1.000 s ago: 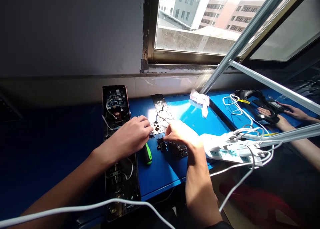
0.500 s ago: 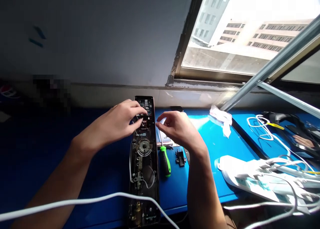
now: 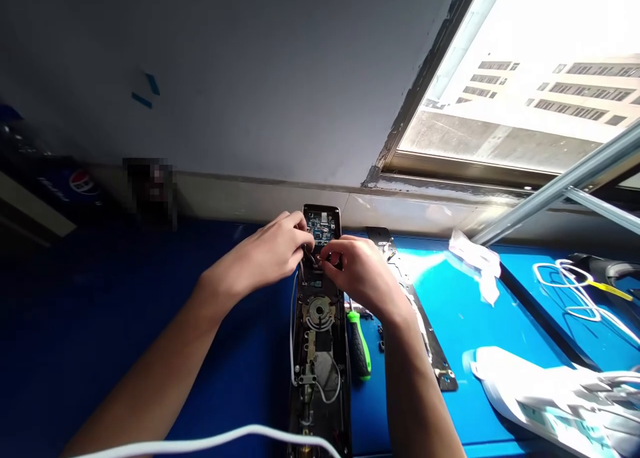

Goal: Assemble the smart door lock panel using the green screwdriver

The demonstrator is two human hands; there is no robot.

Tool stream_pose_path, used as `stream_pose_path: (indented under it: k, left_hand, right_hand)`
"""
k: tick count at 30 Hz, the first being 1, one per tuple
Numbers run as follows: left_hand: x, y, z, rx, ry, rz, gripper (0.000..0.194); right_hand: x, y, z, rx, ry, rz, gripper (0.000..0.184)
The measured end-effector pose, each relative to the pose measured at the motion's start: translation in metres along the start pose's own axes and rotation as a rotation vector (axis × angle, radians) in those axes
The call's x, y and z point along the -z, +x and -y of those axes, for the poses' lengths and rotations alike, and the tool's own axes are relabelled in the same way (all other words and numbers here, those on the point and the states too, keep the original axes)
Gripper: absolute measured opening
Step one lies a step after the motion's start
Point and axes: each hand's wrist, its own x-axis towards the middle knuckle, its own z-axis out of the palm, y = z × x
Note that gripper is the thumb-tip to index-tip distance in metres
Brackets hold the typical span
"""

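A long, narrow black housing [image 3: 345, 351], looking like an opened electronic door lock, lies lengthwise before me with its insides showing. At its far end is a circuit board [image 3: 323, 228]; lower down sit a round metal part [image 3: 320, 311] and a thin white wire [image 3: 293, 338]. Over the housing, just below the board, my left hand [image 3: 280, 248] reaches in from the left with its fingertips pinched. My right hand [image 3: 357, 268] comes from the right, thumb and forefinger closed close to the left fingertips. Whatever is between the fingers is too small and dark to make out.
A green-and-black screwdriver [image 3: 360, 348] lies right of the housing. Beyond my right forearm is a long dark plate [image 3: 443, 371]. Farther right are a crumpled plastic bag [image 3: 475, 261] and a white power strip [image 3: 505, 378] with cables. A white cable [image 3: 240, 433] crosses the foreground.
My right hand has moved in from beside the housing to meet the left over it. My left hand stays over the housing near the board. The camera view has shifted left.
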Motion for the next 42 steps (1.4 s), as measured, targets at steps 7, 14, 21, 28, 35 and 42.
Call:
stream_pose_path:
  k: [7,14,21,28,35,42]
  left_hand:
    - [0.000,0.001,0.002,0.013,0.008,-0.010,0.028]
    - [0.000,0.001,0.002,-0.002,0.027,-0.035,0.027]
    - [0.001,0.003,-0.005,-0.043,0.009,-0.094,0.027]
    - [0.001,0.009,-0.014,-0.133,-0.001,-0.185,0.027]
    - [-0.004,0.020,-0.041,-0.207,-0.016,-0.216,0.026]
    - [-0.028,0.027,-0.051,-0.285,-0.020,-0.162,0.023]
  right_hand:
    - [-0.004,-0.001,0.004,0.024,-0.026,-0.019,0.010]
    - [-0.002,-0.003,0.007,0.040,-0.022,0.045,0.014]
    - [0.003,-0.005,0.006,0.057,0.023,0.072,0.018]
    - [0.035,-0.016,-0.009,0.066,0.220,-0.060,0.011]
    - [0.056,-0.015,-0.046,-0.105,0.164,-0.057,0.010]
    - [0.038,-0.002,-0.070,-0.219,0.103,0.095,0.015]
